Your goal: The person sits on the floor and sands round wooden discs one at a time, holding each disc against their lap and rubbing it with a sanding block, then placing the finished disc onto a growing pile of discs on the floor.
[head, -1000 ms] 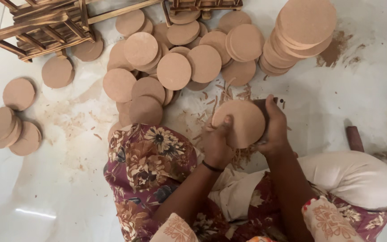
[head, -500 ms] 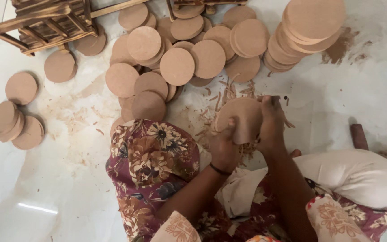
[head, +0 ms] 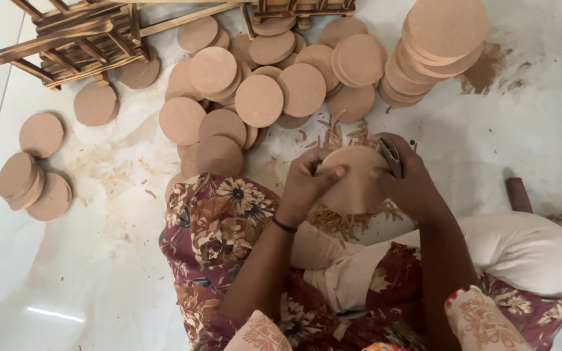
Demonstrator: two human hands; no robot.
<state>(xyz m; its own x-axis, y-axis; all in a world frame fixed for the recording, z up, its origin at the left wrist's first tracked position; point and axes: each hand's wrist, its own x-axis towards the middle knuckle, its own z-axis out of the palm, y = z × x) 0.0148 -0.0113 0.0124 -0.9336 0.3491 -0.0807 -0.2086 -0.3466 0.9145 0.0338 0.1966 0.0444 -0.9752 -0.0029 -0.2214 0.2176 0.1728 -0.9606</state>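
Disc [head: 358, 179], round and brown, sits between our two hands above our lap, tilted so we see its flat face. Our left hand [head: 307, 182] grips its left edge, thumb laid across the face and fingers curled behind, where we cannot see them. Our right hand [head: 411, 182] closes over the right edge and also holds a small dark tool [head: 390, 156] against the rim; only a short strip of the tool shows, so we cannot tell its kind. The disc's lower edge blends into the shavings [head: 346, 221] heaped just beneath it on our lap.

From the head view, the floor [head: 99, 273] is pale and glossy, dusted with chips near our knee. Ahead of the hands lies a loose pile of discs [head: 258, 97], many overlapping, so lower ones are half hidden. A taller stack [head: 437, 45] stands to the upper right, its top cut by the frame edge. A few more discs [head: 30, 182] lie well apart at the left. A wooden rack [head: 79, 39] of slats lies at the upper left, partly out of frame and covering some discs. A dark cylinder [head: 518, 194] pokes out beside our right leg, its lower end hidden. Our floral dress [head: 216, 221] covers the left knee, and our forearms run off the bottom edge.
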